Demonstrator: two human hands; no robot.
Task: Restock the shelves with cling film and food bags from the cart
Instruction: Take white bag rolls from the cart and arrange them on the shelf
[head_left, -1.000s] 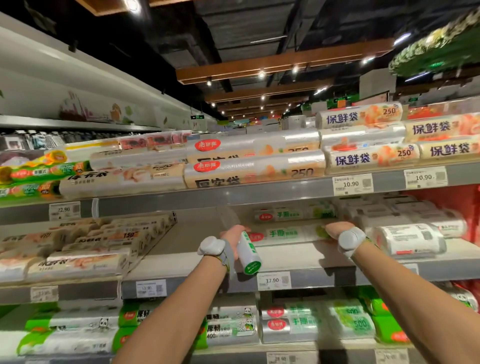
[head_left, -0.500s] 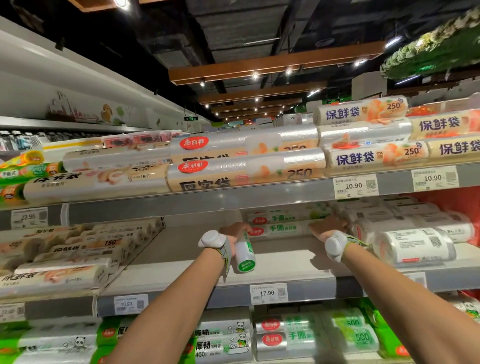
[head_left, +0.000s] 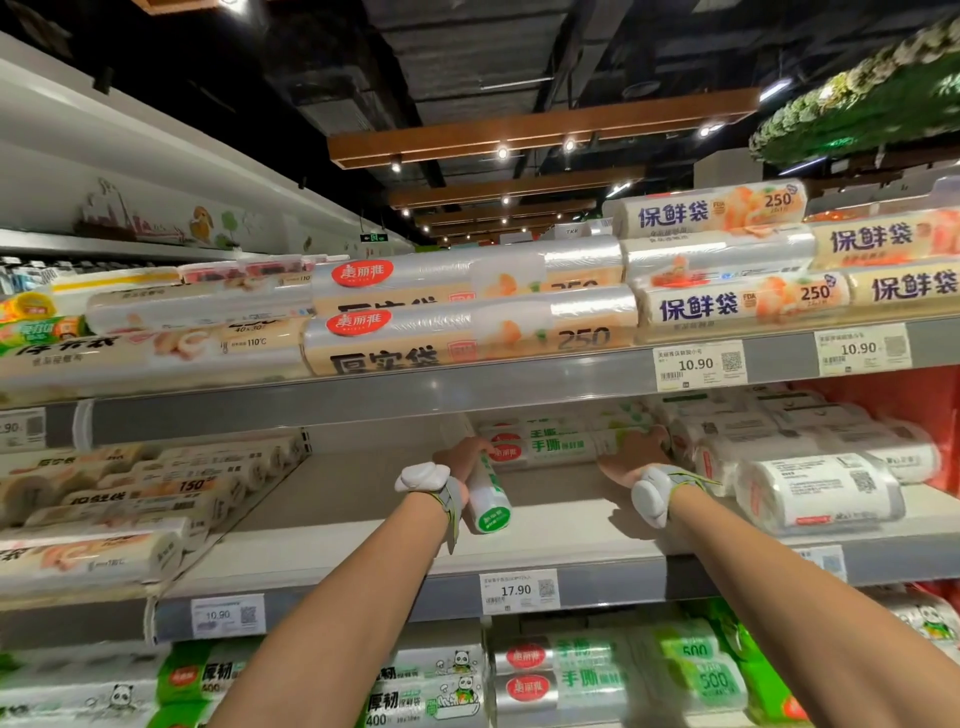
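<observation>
Green-capped roll (head_left: 488, 501) is gripped by the left hand (head_left: 464, 457), cap end jutting back past the wrist. Stacked rolls (head_left: 550, 448) are touched by the right hand (head_left: 631, 457) (grasp can't be told).

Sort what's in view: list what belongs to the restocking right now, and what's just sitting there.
In the job: left hand gripping a green-capped roll; right hand against the green-label rolls; the middle shelf under them.
Just there: top-shelf rolls; white rolls at right; bottom-shelf packs; price tag.
</observation>
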